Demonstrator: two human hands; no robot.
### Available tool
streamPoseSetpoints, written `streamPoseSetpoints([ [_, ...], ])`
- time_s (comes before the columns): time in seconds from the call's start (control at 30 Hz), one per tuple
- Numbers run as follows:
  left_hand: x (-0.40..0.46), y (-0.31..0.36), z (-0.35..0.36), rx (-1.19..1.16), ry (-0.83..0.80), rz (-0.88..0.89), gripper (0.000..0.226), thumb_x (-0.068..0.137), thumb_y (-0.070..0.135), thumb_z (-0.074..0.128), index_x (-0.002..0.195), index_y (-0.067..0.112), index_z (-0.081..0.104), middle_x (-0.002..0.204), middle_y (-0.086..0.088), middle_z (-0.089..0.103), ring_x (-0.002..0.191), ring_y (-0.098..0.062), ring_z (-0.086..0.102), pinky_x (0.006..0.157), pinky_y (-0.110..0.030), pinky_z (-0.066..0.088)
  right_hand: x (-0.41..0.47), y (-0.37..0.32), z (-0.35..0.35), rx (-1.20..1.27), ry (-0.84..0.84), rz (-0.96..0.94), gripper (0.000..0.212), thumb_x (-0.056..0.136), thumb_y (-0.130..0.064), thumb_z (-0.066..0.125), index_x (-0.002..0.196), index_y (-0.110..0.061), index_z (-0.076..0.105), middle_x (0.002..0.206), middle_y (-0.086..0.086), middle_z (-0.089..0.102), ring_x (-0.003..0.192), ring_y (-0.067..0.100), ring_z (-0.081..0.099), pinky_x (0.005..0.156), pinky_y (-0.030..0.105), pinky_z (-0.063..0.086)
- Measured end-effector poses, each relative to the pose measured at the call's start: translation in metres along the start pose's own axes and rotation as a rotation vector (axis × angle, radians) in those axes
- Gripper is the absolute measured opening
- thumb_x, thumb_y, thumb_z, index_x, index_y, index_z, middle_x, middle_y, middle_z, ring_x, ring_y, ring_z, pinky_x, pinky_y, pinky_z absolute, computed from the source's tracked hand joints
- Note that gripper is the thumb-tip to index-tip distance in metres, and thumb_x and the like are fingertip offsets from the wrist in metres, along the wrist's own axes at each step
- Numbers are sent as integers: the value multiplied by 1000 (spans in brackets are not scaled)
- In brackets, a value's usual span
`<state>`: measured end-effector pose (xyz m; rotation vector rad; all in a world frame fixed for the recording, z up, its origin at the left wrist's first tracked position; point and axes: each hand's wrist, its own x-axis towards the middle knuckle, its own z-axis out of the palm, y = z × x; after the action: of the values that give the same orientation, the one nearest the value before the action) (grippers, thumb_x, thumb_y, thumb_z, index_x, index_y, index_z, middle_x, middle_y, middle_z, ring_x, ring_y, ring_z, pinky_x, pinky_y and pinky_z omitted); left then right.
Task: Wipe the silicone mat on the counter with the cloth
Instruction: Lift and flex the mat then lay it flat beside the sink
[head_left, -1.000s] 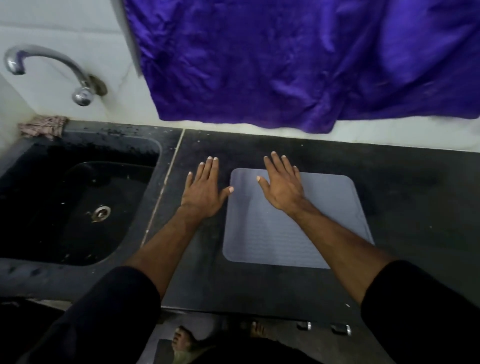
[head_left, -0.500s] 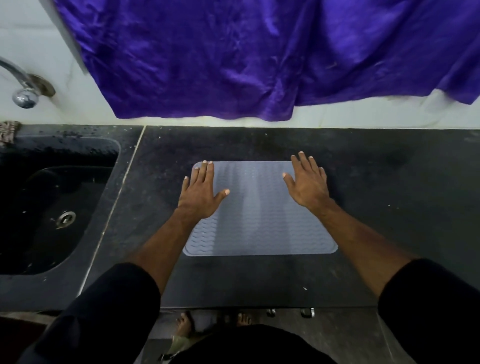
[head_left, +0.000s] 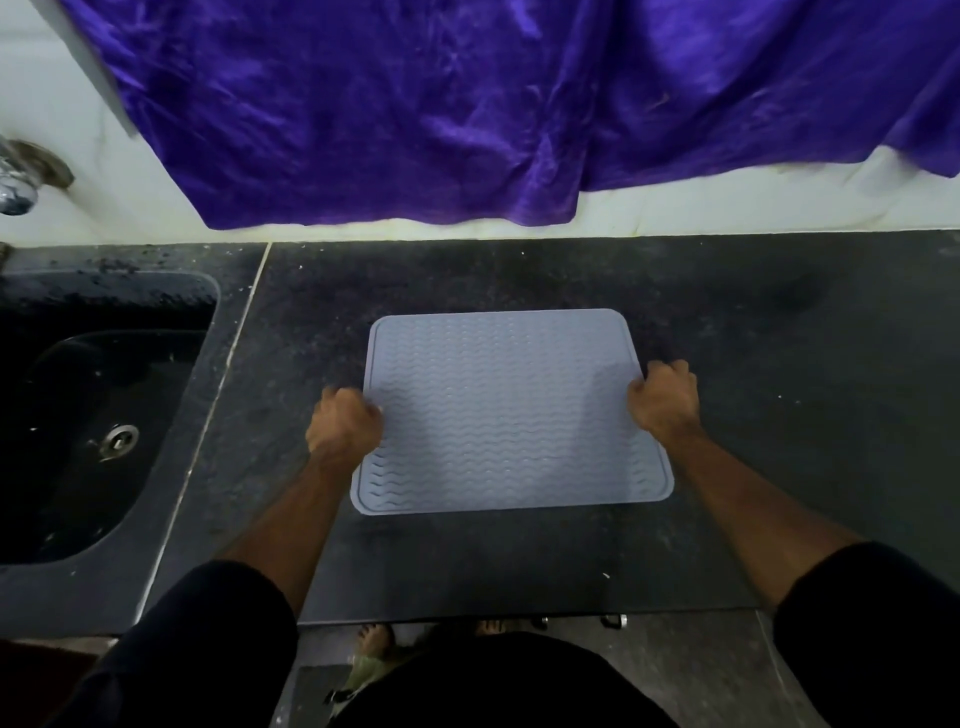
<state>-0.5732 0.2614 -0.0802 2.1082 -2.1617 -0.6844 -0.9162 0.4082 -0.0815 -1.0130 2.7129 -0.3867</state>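
Note:
A pale grey silicone mat (head_left: 509, 410) with a wavy ribbed pattern lies flat on the dark stone counter (head_left: 789, 364). My left hand (head_left: 343, 423) is curled into a fist at the mat's left edge, its fingers pinching that edge. At the right edge my right hand (head_left: 662, 397) is curled the same way, gripping the mat. Neither hand holds a cloth. A large purple cloth (head_left: 467, 104) hangs on the white wall behind the counter.
A black sink (head_left: 78, 415) with a metal drain sits to the left, and a chrome tap (head_left: 15, 192) shows at the far left edge. The counter's front edge runs just below the mat. Bare feet (head_left: 374, 639) show on the floor beneath.
Both hands lay flat and open on the mat before. They have slid outward to its left and right edges and curled shut on them. The view has shifted right, centring the mat.

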Motion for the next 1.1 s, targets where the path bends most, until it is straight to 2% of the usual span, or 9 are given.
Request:
streamPoseSetpoints([
  [0.13, 8, -1, 1, -97, -8, -64, 31, 92, 24, 58, 112, 2, 67, 114, -19, 65, 105, -36, 62, 90, -44, 53, 3, 7, 1, 43, -19, 45, 24, 89, -9, 49, 102, 6, 60, 120, 30, 53, 108, 43, 52, 97, 42, 43],
  [0.27, 17, -3, -1, -240, -16, -165, 28, 88, 20, 64, 110, 6, 72, 114, -20, 67, 107, -36, 63, 89, -38, 50, 8, 5, -2, 166, -39, 112, 11, 84, -1, 49, 76, -1, 56, 99, 25, 66, 88, 34, 61, 77, 33, 48],
  [0.43, 32, -10, -2, -439, -71, -326, 29, 80, 24, 74, 99, 2, 73, 103, -21, 69, 94, -35, 68, 87, -43, 56, 15, 8, -2, 292, -33, 202, 22, 85, -7, 56, 101, -1, 70, 108, 21, 68, 103, 37, 63, 90, 39, 51],
  [0.6, 35, -10, -1, -709, -170, -323, 15, 81, 10, 76, 83, -2, 68, 95, -20, 69, 87, -33, 68, 85, -47, 57, 17, 7, -10, 398, -76, 252, 16, 81, -8, 65, 95, -10, 72, 105, 11, 70, 95, 26, 64, 79, 33, 51],
  [0.67, 29, -2, -7, -814, -185, -318, 16, 81, 5, 76, 72, 1, 63, 87, -20, 68, 72, -29, 68, 70, -38, 60, 17, 3, -14, 460, -95, 246, 9, 79, -8, 67, 85, -13, 71, 98, 9, 71, 81, 18, 63, 70, 26, 49],
  [0.77, 17, 18, -20, -935, -211, -244, 16, 83, -3, 71, 71, -1, 62, 59, -8, 68, 46, -12, 65, 43, -21, 52, 14, -9, -20, 586, -68, 180, 10, 77, -9, 72, 73, -17, 69, 88, 8, 73, 70, 14, 64, 67, 26, 52],
  [0.87, 4, 43, -33, -1012, -247, -166, 13, 85, -3, 68, 74, 0, 63, 64, -7, 68, 53, -13, 66, 49, -22, 57, 7, -33, -27, 698, -32, 77, 12, 74, -9, 75, 74, -20, 69, 83, 2, 73, 75, 14, 68, 76, 32, 57],
  [0.97, -8, 73, -40, -1049, -284, -90, 11, 87, -3, 66, 76, 0, 64, 69, -7, 66, 63, -16, 64, 60, -23, 57, -3, -66, -29, 785, -12, -62, 14, 74, -4, 73, 74, -18, 68, 77, 1, 72, 72, 13, 68, 74, 34, 58],
  [1.1, -22, 109, -38, -1057, -332, -16, 8, 87, -1, 67, 79, 0, 64, 75, -10, 65, 67, -16, 64, 61, -22, 58, -19, -105, -27, 836, -24, -184, 9, 76, -6, 73, 80, -13, 71, 77, 5, 71, 65, 9, 65, 69, 31, 57],
])
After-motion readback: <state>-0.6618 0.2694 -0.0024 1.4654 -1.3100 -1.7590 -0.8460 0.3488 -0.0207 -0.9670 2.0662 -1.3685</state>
